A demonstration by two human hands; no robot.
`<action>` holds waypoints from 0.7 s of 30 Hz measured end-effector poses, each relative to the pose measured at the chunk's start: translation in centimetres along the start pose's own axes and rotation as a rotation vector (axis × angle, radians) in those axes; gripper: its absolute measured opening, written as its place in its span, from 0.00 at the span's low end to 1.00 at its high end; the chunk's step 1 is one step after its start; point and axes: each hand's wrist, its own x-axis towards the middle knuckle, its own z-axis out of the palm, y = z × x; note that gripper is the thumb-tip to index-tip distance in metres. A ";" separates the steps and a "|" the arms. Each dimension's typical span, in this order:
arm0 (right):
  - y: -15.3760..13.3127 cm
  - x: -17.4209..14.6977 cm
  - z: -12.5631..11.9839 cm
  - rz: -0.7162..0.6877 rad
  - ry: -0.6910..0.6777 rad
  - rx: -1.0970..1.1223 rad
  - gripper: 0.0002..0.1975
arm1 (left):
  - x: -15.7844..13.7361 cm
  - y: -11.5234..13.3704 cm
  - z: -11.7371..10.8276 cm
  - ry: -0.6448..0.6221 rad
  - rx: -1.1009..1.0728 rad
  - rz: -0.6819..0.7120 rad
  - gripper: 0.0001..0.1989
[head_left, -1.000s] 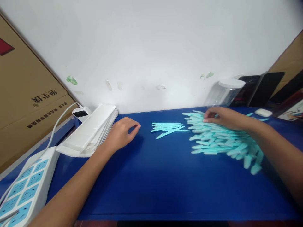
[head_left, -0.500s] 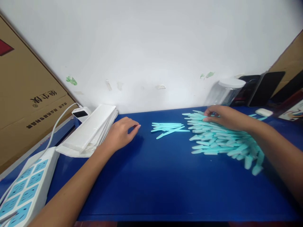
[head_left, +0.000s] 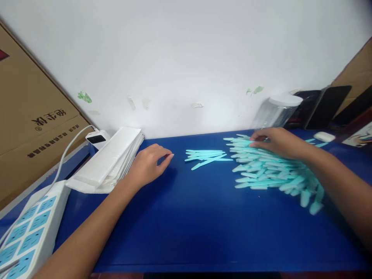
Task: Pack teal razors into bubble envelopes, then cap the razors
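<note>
My right hand (head_left: 269, 141) rests over the far edge of a large heap of flat turquoise eyebrow razors (head_left: 261, 166), thumb and fingers pinched on one razor there. The heap spreads under my right wrist, which hides part of it. Left of the heap, a small loose group of several turquoise razors (head_left: 205, 154) lies on the blue table (head_left: 180, 224), one slanting across the others. My left hand (head_left: 151, 162) hovers near the white packets, its thumb and forefinger tips together and nothing visible between them.
A stack of white packets (head_left: 110, 155) lies at the left, by a small white device with a dark screen (head_left: 97, 138) and a power strip (head_left: 31, 232). Behind the heap stand a clear jar with a white lid (head_left: 276, 110) and a dark phone (head_left: 328, 106).
The view has shifted very slightly. Both hands stay at the same places, the right one still pinching at the heap.
</note>
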 end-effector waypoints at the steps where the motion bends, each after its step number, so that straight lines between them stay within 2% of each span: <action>1: 0.1 0.1 0.1 0.005 -0.013 -0.003 0.29 | 0.0 0.0 0.0 0.000 0.001 -0.001 0.10; 9: 0.3 0.5 0.3 0.003 -0.085 -0.033 0.29 | 0.1 0.1 -0.1 -0.007 0.011 -0.018 0.11; 14: 0.3 0.4 0.4 -0.026 -0.084 -0.060 0.27 | 0.1 0.1 -0.1 0.007 0.009 -0.012 0.11; 17: 0.5 0.4 0.5 -0.052 -0.051 -0.083 0.25 | 0.1 0.0 -0.1 0.006 0.000 -0.021 0.10; 21: -0.4 0.2 0.3 -0.105 0.085 -0.113 0.21 | 0.1 0.3 0.0 0.018 -0.047 -0.052 0.11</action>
